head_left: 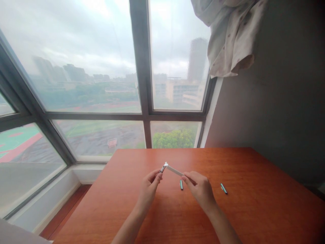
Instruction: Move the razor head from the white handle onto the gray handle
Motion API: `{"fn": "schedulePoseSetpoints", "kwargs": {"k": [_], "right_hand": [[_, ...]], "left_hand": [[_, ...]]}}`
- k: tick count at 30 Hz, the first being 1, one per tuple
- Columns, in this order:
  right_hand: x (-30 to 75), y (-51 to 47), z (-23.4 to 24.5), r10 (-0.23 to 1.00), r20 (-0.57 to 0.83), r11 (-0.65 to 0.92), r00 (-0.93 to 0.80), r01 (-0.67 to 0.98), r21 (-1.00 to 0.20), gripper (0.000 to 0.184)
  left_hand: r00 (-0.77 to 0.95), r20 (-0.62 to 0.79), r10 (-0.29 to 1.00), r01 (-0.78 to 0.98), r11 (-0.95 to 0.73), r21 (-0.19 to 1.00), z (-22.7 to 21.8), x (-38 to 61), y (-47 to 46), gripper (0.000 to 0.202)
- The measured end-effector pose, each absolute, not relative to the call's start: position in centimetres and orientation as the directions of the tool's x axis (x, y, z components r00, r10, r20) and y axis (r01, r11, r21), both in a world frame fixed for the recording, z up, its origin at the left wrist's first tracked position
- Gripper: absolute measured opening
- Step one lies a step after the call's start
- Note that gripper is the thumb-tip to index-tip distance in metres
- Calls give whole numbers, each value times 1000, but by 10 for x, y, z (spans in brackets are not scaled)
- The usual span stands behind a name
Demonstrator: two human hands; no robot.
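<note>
Over the reddish wooden table (254,210), both my hands hold a slim white pen-like stick (174,170). My right hand (200,189) is closed round its near end. My left hand (149,185) pinches a small dark and silver piece (164,167) at its far tip. Two small teal cylinders lie on the table: one (181,184) between my hands, the other (223,188) to the right of my right hand.
The table stands against a large window (96,67) with dark frames, overlooking buildings and a sports ground. A grey wall (284,101) runs along the right, with pale cloth (228,37) bunched at its top. A low white sill (50,203) lies left.
</note>
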State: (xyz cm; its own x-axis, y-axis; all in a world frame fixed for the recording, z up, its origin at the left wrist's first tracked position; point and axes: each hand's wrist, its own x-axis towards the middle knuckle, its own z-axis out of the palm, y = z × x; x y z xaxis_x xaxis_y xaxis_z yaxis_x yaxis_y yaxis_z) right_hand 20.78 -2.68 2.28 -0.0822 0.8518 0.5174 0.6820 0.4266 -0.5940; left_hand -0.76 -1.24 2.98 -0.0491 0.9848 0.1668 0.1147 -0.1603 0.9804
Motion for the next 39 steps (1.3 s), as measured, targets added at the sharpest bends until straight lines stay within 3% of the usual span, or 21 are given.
{"fn": "schedulePoseSetpoints", "kwargs": {"k": [10,21,25,33,39], "right_hand": [[207,-27,26,867,491,431,-88,628,-648,35],[208,-29,30,882,471,403,-13,538,-741,39],[203,-30,33,899,434,410,-61,471,-781,43],[204,-29,31,907,419,383,-33,478,-791,44],[203,-29,34,907,418,388,-40,463,-797,44]], "left_hand": [[17,116,993,89,-117,989,26,-8,-11,48],[63,24,998,-115,-17,993,25,-8,-9,46],[143,12,990,-167,12,986,26,-6,-12,44],[225,-107,968,-397,192,898,30,2,-17,42],[268,-103,958,-443,218,870,30,1,-18,37]]}}
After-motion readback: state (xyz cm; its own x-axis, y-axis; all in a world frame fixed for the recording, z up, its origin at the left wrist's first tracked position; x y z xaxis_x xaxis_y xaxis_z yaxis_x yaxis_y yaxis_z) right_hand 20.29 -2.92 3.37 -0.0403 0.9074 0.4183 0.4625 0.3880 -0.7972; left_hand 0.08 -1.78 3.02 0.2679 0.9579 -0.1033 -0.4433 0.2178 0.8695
